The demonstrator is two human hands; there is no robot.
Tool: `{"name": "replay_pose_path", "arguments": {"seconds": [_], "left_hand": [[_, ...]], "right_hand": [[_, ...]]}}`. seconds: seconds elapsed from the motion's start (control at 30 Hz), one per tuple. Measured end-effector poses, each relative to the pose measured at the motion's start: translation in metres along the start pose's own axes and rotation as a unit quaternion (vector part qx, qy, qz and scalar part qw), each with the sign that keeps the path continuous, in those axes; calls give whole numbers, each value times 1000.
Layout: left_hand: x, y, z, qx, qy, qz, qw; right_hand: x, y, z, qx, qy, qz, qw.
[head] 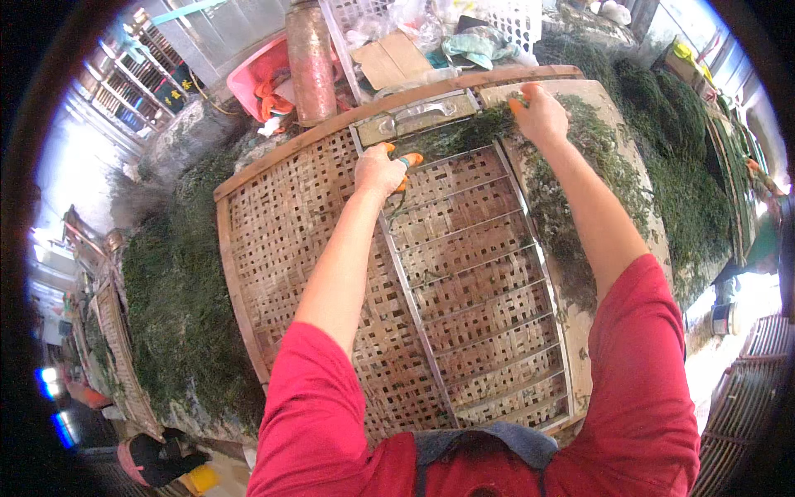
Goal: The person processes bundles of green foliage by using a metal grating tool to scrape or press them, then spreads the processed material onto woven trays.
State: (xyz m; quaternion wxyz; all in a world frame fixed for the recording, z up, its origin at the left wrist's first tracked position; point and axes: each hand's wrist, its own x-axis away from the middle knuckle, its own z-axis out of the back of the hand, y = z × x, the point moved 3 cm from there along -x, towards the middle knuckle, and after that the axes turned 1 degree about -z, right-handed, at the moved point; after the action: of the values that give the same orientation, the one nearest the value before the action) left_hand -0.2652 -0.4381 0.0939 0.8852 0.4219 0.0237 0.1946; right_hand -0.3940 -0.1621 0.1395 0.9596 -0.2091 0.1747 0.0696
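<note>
A woven bamboo tray with a wooden rim lies before me. On it rests a narrow metal frame with thin crossbars. Dark green plant strands lie across the frame's far compartment. My left hand, with orange finger covers, is at the near left end of these strands, fingers apart; a thin strand hangs below it. My right hand, also with orange fingertips, is beyond their right end, over a board with more loose strands. Whether its fingertips hold anything is unclear. A clear plastic piece lies at the frame's far end.
Heaped green plant material flanks the tray on the left and right. Beyond the tray stand a rusty metal cylinder, a pink basin and a white plastic crate with bags and cardboard.
</note>
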Motion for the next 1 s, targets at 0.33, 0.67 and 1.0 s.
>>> {"name": "replay_pose_path", "arguments": {"seconds": [0.33,0.67,1.0], "left_hand": [[3,-36,41,297,-53,58,952],[9,-104,89,282,95,99,950],[49,7,-39,-378,222,-288,851]], "right_hand": [[29,-14,-62,-24,51,248,967],[33,-19,-62,21,28,221,975],[-8,-17,6,101,-170,216,956]]}}
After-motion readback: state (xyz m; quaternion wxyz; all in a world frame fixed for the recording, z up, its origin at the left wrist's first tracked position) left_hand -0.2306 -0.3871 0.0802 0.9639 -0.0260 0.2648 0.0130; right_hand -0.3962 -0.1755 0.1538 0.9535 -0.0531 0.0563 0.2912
